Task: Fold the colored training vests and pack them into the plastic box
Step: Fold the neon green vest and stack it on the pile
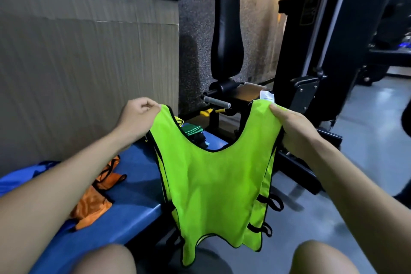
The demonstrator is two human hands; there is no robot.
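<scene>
A bright green training vest (213,184) with black trim hangs in the air in front of me, spread flat by its two shoulder straps. My left hand (138,118) pinches the left strap. My right hand (293,127) grips the right strap, where a white label sticks up. An orange vest (93,202) lies crumpled on the blue bench (135,184) under my left forearm. A blue vest (24,176) lies at the bench's left end. A dark green vest (192,129) lies partly hidden behind the held one. No plastic box is in view.
A ribbed grey wall (89,62) stands to the left. A black gym machine with a padded backrest (226,29) and a dark frame (322,51) stands ahead and right. Grey floor (367,140) lies to the right. My knees show at the bottom edge.
</scene>
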